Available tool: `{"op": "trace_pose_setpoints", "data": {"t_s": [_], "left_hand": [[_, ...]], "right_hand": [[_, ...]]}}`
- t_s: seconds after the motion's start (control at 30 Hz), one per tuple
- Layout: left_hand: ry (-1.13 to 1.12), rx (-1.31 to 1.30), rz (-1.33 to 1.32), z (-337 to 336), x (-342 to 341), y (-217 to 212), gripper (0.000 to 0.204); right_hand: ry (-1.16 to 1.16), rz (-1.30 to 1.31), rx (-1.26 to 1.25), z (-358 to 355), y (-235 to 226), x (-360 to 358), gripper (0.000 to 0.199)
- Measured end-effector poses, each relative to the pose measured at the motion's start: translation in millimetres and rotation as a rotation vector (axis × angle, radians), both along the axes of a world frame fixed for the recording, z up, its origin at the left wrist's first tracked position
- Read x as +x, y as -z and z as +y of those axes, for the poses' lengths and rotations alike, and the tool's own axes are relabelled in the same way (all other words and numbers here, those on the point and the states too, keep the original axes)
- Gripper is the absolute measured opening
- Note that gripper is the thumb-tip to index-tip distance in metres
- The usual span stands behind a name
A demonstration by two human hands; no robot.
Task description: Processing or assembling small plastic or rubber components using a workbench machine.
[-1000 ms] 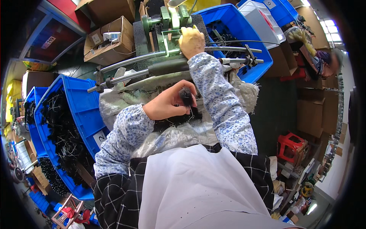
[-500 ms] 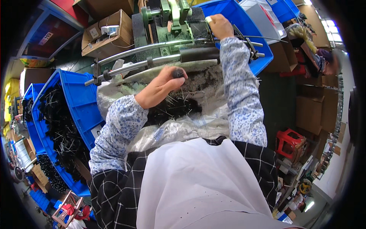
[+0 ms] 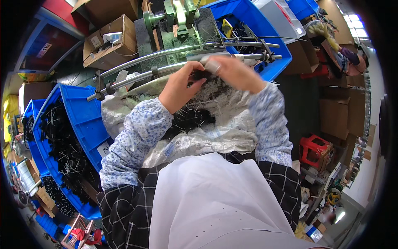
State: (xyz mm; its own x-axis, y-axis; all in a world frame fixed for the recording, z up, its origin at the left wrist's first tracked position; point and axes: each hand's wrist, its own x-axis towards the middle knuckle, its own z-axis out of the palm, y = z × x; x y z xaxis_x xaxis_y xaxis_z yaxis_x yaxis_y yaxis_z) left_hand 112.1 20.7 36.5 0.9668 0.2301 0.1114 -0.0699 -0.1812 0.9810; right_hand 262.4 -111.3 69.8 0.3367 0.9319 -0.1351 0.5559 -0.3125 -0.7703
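A window glows beyond the dark green floor.

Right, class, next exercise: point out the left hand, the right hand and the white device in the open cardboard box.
Left hand point(image 3: 181, 88): head view, on the back of the hand.
Right hand point(image 3: 238, 74): head view, on the back of the blurred hand.
White device point(image 3: 112, 37): head view, on its casing.

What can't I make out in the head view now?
All in the head view:
What the left hand encloses: hidden by the hand itself.
Right hand: blurred, so its grip is unclear.
Green-lit machine: top cut off by the upper edge.
Large left blue bin: bottom hidden by wire-stemmed black pieces.
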Motion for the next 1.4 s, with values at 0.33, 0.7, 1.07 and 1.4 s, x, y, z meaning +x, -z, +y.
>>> {"op": "trace_pose_setpoints", "data": {"t_s": [0.33, 0.7, 1.07, 1.4], "left_hand": [[0.321, 0.815, 0.3, -35, 3, 36, 0.027], [0.712, 0.926, 0.585, -70, -1, 69, 0.031], [0.56, 0.886, 0.291, -35, -8, 33, 0.036], [0.518, -0.005, 0.454, 0, -37, -15, 0.049]], "right_hand": [[0.489, -0.861, 0.131, 51, 49, 51, 0.017], [0.396, -0.881, 0.105, 89, 68, 68, 0.02], [0.422, -1.012, -0.008, 79, 69, 80, 0.038], [0.454, -0.823, 0.062, 99, 75, 52, 0.028]]}}
